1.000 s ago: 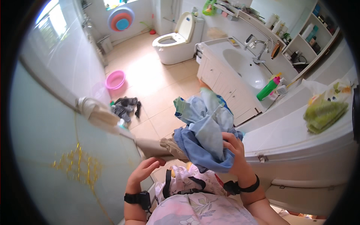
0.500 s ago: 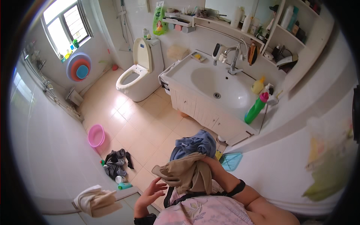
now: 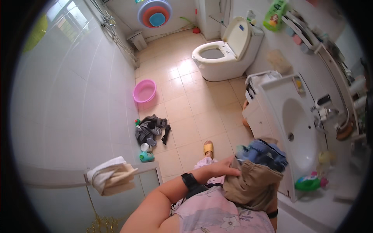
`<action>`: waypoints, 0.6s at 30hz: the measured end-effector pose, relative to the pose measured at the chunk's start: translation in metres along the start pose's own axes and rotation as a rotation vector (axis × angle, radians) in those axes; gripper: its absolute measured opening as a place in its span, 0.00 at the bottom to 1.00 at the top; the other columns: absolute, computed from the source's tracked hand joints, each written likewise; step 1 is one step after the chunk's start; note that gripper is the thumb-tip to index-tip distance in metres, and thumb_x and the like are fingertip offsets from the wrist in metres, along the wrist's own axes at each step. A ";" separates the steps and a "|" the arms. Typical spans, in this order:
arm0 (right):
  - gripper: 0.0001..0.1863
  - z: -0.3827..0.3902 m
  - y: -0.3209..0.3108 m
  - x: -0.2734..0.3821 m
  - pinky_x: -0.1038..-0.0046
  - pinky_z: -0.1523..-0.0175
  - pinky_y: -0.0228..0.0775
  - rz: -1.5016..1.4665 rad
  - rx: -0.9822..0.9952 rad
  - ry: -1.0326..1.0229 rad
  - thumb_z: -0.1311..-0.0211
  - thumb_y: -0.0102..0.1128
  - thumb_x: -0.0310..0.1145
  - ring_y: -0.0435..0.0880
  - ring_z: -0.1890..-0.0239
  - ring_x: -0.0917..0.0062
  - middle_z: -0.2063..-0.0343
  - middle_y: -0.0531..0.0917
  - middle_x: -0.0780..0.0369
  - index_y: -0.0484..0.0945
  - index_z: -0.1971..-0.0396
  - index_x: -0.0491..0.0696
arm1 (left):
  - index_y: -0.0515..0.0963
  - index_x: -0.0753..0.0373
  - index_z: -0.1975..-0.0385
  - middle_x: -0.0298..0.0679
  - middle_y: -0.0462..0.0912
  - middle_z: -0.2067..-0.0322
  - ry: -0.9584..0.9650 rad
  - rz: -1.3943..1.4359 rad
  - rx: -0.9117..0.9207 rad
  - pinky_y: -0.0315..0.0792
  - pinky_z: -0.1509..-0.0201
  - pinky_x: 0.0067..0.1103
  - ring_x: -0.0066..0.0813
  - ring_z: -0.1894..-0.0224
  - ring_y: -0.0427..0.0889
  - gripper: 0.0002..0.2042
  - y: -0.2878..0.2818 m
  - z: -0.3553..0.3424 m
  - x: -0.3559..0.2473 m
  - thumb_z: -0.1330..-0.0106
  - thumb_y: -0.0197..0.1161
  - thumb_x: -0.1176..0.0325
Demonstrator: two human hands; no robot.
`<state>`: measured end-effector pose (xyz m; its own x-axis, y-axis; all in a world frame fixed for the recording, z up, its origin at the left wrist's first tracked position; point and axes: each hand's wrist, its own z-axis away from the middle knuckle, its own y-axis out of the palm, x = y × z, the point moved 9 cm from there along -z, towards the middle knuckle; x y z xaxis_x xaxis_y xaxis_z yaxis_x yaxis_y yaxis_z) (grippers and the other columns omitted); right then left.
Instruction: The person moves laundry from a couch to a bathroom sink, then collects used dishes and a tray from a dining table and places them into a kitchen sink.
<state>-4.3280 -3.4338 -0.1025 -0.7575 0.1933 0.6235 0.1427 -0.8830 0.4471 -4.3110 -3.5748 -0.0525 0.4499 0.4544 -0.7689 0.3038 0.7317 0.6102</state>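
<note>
I hold a bundle of clothes [image 3: 254,184] against my front, beside the white sink counter [image 3: 272,97]. A tan garment covers the outside and blue fabric [image 3: 264,153] pokes out on top. My left hand [image 3: 219,169], with a black band on its wrist, lies on the tan garment's left edge with the fingers closed on it. My right hand is hidden beneath the bundle, which rests on it; only my right wrist [image 3: 273,213] with a black band shows.
A pile of dark clothes [image 3: 151,130] lies on the tiled floor near a pink basin [image 3: 144,91]. A green bottle [image 3: 147,157] stands by the wall. A toilet [image 3: 223,58] with raised lid is farther off. A folded towel [image 3: 110,174] hangs on the glass partition.
My view has swung toward the floor and toilet. My left hand has come up from below onto the tan garment. The bundle now sits lower, close to the sink counter.
</note>
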 end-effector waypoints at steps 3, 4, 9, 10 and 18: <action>0.20 -0.031 -0.016 0.033 0.72 0.48 0.63 0.273 -0.230 -0.146 0.42 0.52 0.39 0.73 0.53 0.73 0.54 0.74 0.57 0.70 0.54 0.41 | 0.51 0.64 0.40 0.36 0.64 0.45 0.050 0.130 -0.012 0.54 0.39 0.21 0.24 0.43 0.61 0.35 -0.035 -0.019 -0.021 0.45 0.63 0.63; 0.20 -0.040 -0.022 0.043 0.72 0.49 0.64 0.375 -0.298 -0.187 0.43 0.52 0.39 0.73 0.53 0.73 0.54 0.74 0.57 0.70 0.55 0.40 | 0.53 0.64 0.41 0.36 0.65 0.46 0.083 0.137 0.004 0.55 0.40 0.21 0.23 0.44 0.62 0.32 -0.044 -0.026 -0.029 0.43 0.61 0.65; 0.20 -0.060 -0.024 0.093 0.72 0.51 0.65 0.924 -0.512 -0.310 0.43 0.53 0.39 0.73 0.54 0.72 0.56 0.75 0.56 0.71 0.56 0.40 | 0.61 0.66 0.45 0.36 0.69 0.49 -0.041 0.202 0.039 0.59 0.43 0.21 0.24 0.47 0.66 0.26 -0.086 -0.056 -0.067 0.43 0.59 0.67; 0.20 -0.069 -0.013 0.094 0.72 0.51 0.65 0.996 -0.481 -0.289 0.43 0.53 0.40 0.73 0.54 0.72 0.56 0.75 0.55 0.71 0.56 0.39 | 0.60 0.69 0.46 0.40 0.71 0.51 -0.121 0.210 -0.121 0.65 0.45 0.23 0.29 0.49 0.70 0.25 -0.107 -0.049 -0.065 0.43 0.57 0.70; 0.23 -0.126 0.048 0.088 0.76 0.49 0.64 0.445 0.034 -0.103 0.44 0.55 0.38 0.73 0.55 0.75 0.55 0.75 0.62 0.67 0.50 0.42 | 0.65 0.67 0.50 0.45 0.72 0.53 -0.311 0.391 -0.386 0.67 0.47 0.28 0.36 0.53 0.73 0.26 -0.149 -0.054 -0.086 0.44 0.45 0.54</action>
<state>-4.4684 -3.5136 -0.1070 -0.5504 -0.1590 0.8196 0.4621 -0.8757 0.1404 -4.4398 -3.6954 -0.0871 0.7069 0.5990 -0.3763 -0.2315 0.6985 0.6771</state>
